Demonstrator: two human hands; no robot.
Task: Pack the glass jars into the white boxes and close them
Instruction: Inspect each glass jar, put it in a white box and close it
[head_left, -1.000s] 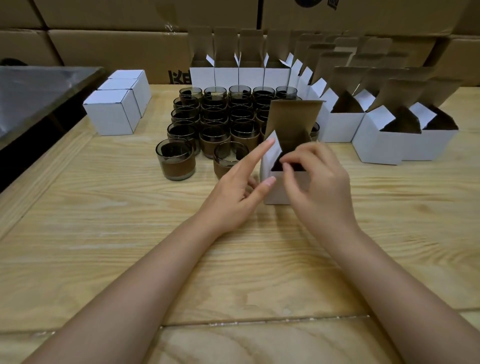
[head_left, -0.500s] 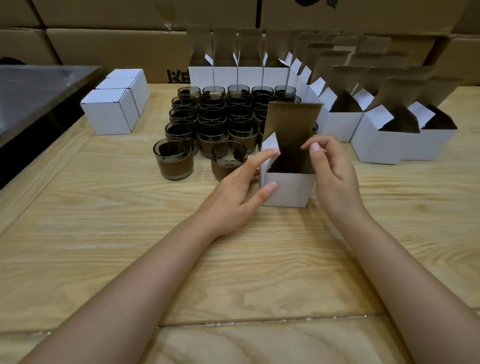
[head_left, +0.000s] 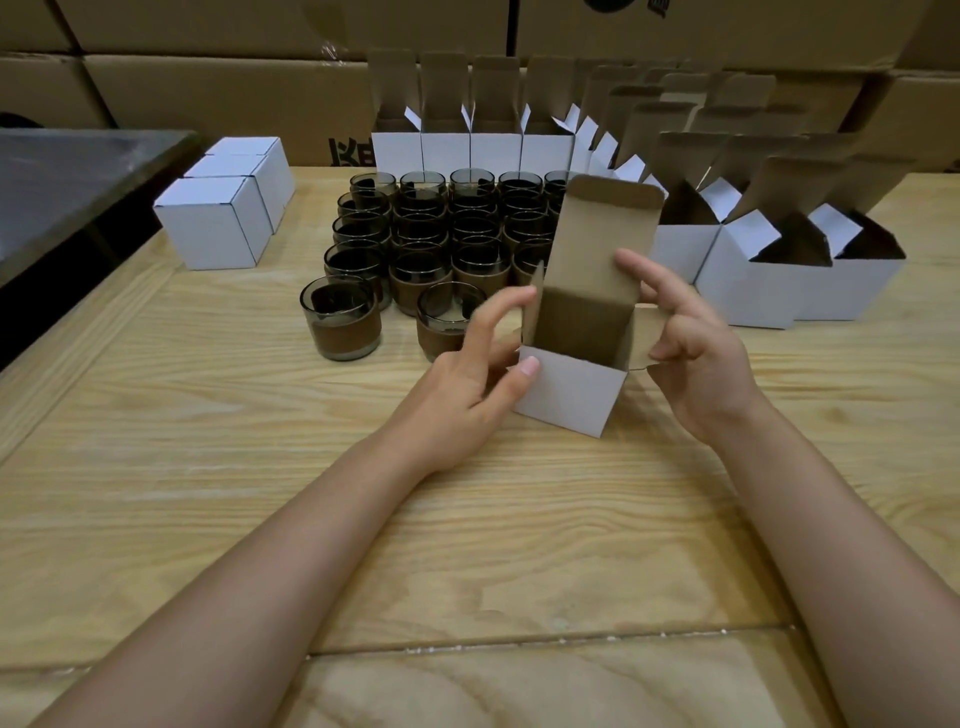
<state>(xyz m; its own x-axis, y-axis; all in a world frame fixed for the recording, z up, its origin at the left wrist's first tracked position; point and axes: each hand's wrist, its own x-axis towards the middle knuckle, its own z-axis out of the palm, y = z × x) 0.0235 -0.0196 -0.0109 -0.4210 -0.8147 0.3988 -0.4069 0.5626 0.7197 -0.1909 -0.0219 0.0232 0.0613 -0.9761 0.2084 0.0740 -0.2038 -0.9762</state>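
One white box (head_left: 569, 395) stands on the wooden table (head_left: 208, 493) in front of me, its brown lid flap upright and its inside dark and apparently empty. My left hand (head_left: 467, 384) holds its left side, thumb on the front corner and index finger against the left side flap. The curled fingers of my right hand (head_left: 691, 353) hold the right side flap bent outward, and its index finger reaches up beside the lid. Several dark glass jars (head_left: 421, 244) with brown bands stand in rows behind the box; the nearest jar (head_left: 340, 325) sits left of my left hand.
Three closed white boxes (head_left: 215, 223) sit at the table's far left. Open white boxes line the back (head_left: 447, 150) and the right side (head_left: 753, 291). A dark metal table (head_left: 62, 176) adjoins on the left. Large brown cartons (head_left: 234, 98) form a wall behind.
The box has turned slightly and come closer. My right hand went from inside the box opening to its right side, and both side flaps now spread outward.
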